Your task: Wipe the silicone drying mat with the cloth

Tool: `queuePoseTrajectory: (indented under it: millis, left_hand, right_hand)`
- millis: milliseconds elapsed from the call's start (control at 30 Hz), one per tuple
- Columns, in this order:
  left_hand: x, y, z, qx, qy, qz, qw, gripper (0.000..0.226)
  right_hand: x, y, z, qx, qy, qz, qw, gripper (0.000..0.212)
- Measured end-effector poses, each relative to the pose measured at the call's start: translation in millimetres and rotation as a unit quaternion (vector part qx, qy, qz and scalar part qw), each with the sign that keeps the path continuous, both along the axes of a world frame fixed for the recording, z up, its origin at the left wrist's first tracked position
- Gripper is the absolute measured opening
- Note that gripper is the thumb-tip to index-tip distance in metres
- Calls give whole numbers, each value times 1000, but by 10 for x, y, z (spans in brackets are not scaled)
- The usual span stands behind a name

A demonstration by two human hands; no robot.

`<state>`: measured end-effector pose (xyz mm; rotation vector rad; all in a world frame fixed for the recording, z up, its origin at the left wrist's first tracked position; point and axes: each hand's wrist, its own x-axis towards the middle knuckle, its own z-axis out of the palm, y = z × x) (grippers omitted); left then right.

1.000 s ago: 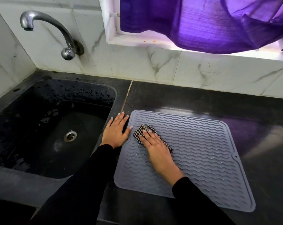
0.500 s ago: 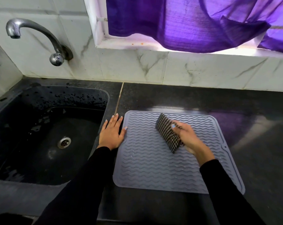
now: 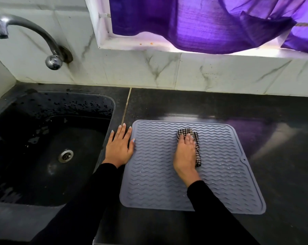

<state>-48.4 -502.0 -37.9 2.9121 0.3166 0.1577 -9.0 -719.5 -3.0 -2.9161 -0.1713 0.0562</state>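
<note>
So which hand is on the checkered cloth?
The right hand: it presses the checkered cloth flat on the grey drying mat. The left hand lies on the black counter, beside the mat's edge.

The silicone drying mat is pale grey-blue with rows of wavy ridges over its whole surface. The cloth has a small check pattern in black and white. The table is glossy black, and the sink is black too, with a silver drain. The tap is shiny silver metal. The wall tiles are white with grey marble veins. The curtain is deep purple. Both sleeves are black, and the fingernails are painted light blue
</note>
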Motion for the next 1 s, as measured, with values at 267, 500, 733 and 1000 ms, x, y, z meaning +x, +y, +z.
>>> queuePoseTrajectory:
  millis: [267,500,733,1000]
  left_hand:
    - [-1,-5,14,0,20,-3,1000,82]
    - [13,38,-9,-29,33,2,999,69]
    - [22,23,-32,7,23,-1,1000,81]
    - [28,-2,-10,15,31,-3,999,82]
  right_hand:
    - [142,59,355,352,121,-22,928,30]
    - [403,-633,607,250,-95,-209,941,28]
    - [342,-492,211,34,-28,-109,993,27]
    - [298,-173,253,75,-14,-45,996,19]
